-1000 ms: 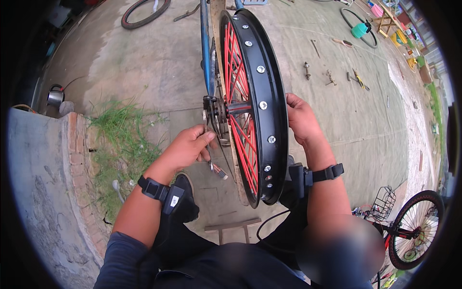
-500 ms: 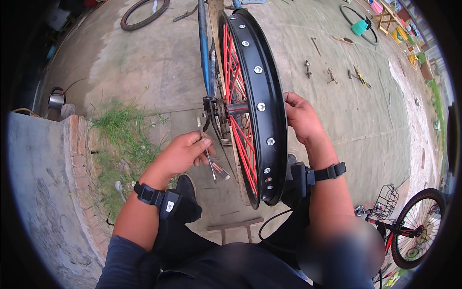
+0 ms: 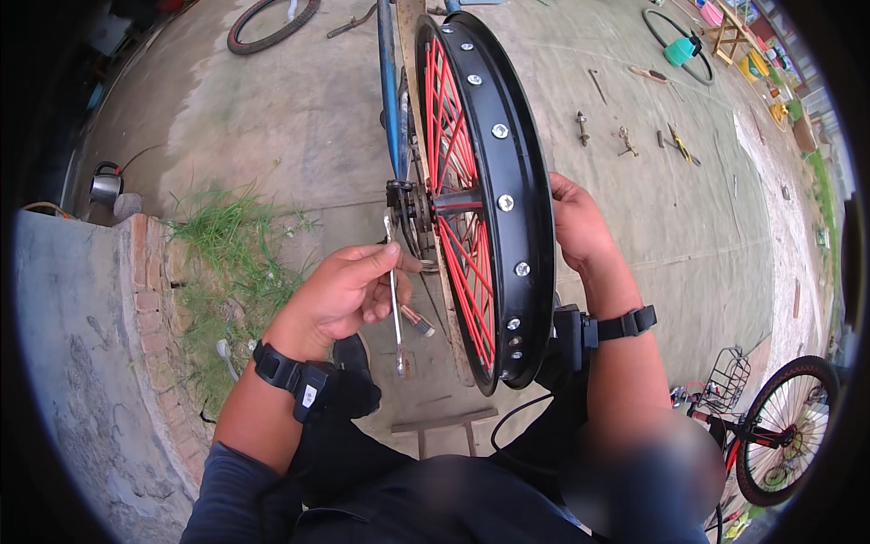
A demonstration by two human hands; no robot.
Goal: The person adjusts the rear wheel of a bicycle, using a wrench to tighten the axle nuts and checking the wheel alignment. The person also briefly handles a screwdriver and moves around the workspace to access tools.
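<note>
A black bicycle wheel with red spokes stands upright in front of the person, edge-on, mounted in a blue frame that runs away over the concrete floor. The left hand is at the hub side of the wheel, its fingers pinched around a slim metal wrench. The wrench stands nearly vertical, its upper end up by the axle nut and sprocket, its lower end hanging free below the hand. The right hand is on the far side of the wheel, its fingers curled over the rim and partly hidden by it, so it grips the wheel itself.

Both wrists carry black bands with small devices. A patch of grass grows beside a low brick and concrete wall on the left, with a kettle just beyond it. A loose tyre lies at the top, small tools are scattered on the concrete to the right, and another bicycle with a basket stands at the lower right.
</note>
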